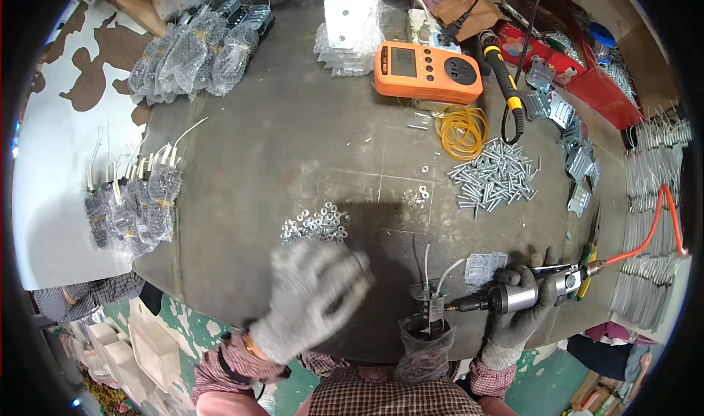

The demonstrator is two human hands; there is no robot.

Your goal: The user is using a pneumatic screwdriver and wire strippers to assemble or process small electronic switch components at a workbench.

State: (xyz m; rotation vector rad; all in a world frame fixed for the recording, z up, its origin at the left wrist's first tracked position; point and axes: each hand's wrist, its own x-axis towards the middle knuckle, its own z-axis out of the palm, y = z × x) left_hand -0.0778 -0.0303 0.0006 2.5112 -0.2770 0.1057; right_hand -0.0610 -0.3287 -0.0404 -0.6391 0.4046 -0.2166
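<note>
- Driver [513, 296]: a silver pneumatic screwdriver, held level near the bench's [293, 152] front edge, its bit pointing left at a small metal part [433, 304].
- Right hand [522, 307]: gloved in grey, its grip wrapped tight round the driver's barrel.
- Orange hose [655, 225]: runs from the driver's rear end up and to the right, over the wire pieces [653, 196] stacked at the bench's right side.
- Metal part: sits just left of the bit, with two white wires [433, 269] rising from it; a clear bag [425, 346] lies under and below it at the bench edge.
- Left hand [312, 298]: gloved, blurred, raised over the front edge left of the part, fingers spread loosely and holding nothing that I can see.
- Washers [315, 224]: a small heap just beyond the left hand.
- Screws [495, 175]: a pile farther back, up and right of the part, with a coil of yellow wire [462, 131] behind it.
- Orange meter [427, 71]: near the back of the bench.
- Bagged parts [132, 207]: wrapped pieces with white leads at the left edge; more bags [194, 53] at the back left.
- Brackets [576, 159]: metal pieces scattered right of the screws.
</note>
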